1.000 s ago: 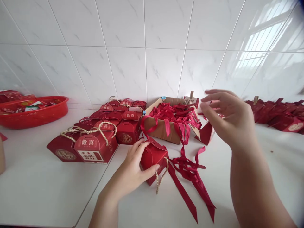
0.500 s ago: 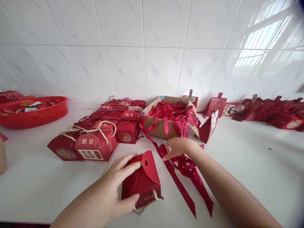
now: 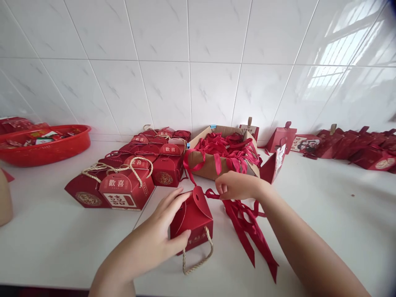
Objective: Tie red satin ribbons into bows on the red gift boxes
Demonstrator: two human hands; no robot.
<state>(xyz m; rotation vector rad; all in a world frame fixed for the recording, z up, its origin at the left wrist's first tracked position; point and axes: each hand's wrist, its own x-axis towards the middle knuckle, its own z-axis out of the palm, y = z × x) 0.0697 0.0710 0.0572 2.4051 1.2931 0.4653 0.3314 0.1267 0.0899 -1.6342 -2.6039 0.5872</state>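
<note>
My left hand (image 3: 168,225) grips a small red gift box (image 3: 193,222) from its left side, fingers over the top and thumb on the near face. The box stands on the table with its rounded, holed top flap up. A twisted cord handle (image 3: 199,262) hangs from its near face. To the right of it, my right hand (image 3: 238,185) is closed in a pinch on a red ribbon (image 3: 213,194). More loose red ribbons (image 3: 244,231) lie on the table below that hand. Just behind it stands a cardboard box (image 3: 206,165) full of red ribbons.
Several finished-looking red gift boxes (image 3: 123,187) with cord handles stand in rows at the left. A red plastic basin (image 3: 58,146) with small packets is farther left. Folded red boxes (image 3: 329,142) line the wall at the right. Part of another person's arm (image 3: 4,200) shows at the left edge.
My left hand has shifted the gift box slightly away and to the right, and its cord handle now hangs lower. The right hand has lifted a ribbon from the table and moved up and right.
</note>
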